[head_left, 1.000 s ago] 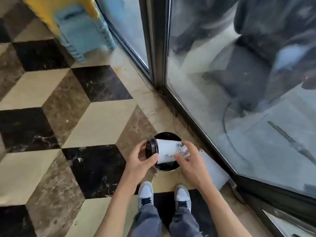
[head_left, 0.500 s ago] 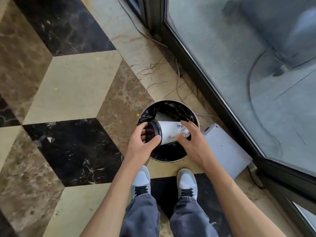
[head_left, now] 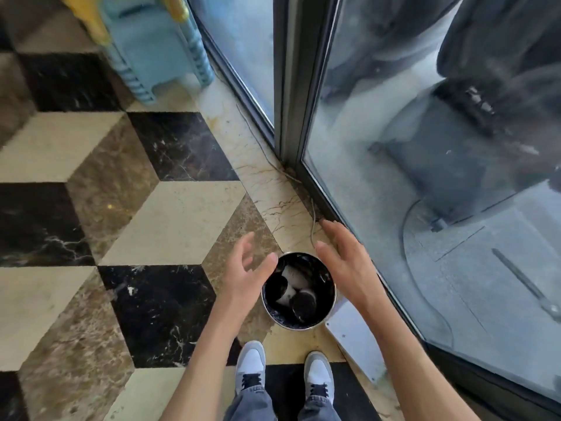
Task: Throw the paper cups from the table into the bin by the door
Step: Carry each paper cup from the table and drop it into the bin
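Observation:
A small round metal bin (head_left: 332,302) with a black liner stands on the floor beside the glass door. Inside it lie white paper cups with black lids (head_left: 291,288); two lids show, one at the left and one at the bottom. My left hand (head_left: 246,268) hovers over the bin's left rim, fingers spread, holding nothing. On the other side of the bin my right hand (head_left: 346,259) is spread flat above the right rim, also without anything in it.
The glass door with a dark metal frame (head_left: 291,86) runs along the right. A white flat box (head_left: 358,338) lies by the bin. A blue plastic stool (head_left: 158,47) stands at the back. A thin cable (head_left: 312,223) trails along the frame. My shoes (head_left: 285,372) stand just below the bin.
Both hands held a white cup with a black lid over the bin; now the cup lies inside the bin and both hands are apart and holding nothing.

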A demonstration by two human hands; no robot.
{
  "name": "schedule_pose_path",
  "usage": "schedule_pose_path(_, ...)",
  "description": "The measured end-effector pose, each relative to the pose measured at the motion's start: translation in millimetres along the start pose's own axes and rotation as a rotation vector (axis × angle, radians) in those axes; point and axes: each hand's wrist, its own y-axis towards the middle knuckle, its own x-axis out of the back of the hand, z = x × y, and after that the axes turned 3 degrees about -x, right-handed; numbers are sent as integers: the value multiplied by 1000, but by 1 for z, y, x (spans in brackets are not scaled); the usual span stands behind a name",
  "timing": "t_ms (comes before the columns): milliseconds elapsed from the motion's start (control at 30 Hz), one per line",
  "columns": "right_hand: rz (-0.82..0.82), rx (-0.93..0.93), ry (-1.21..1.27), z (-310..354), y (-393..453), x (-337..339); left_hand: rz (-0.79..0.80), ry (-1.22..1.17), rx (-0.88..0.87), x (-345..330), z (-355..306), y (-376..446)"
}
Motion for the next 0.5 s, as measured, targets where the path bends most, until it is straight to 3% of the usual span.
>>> schedule_pose_path(300,-140,344,173,259,-111,120,-131,-54,-538,114,-255,-121)
schedule_pose_path(500,-187,560,137,374,-206,170,-288,-96,-780,181,-356,-221)
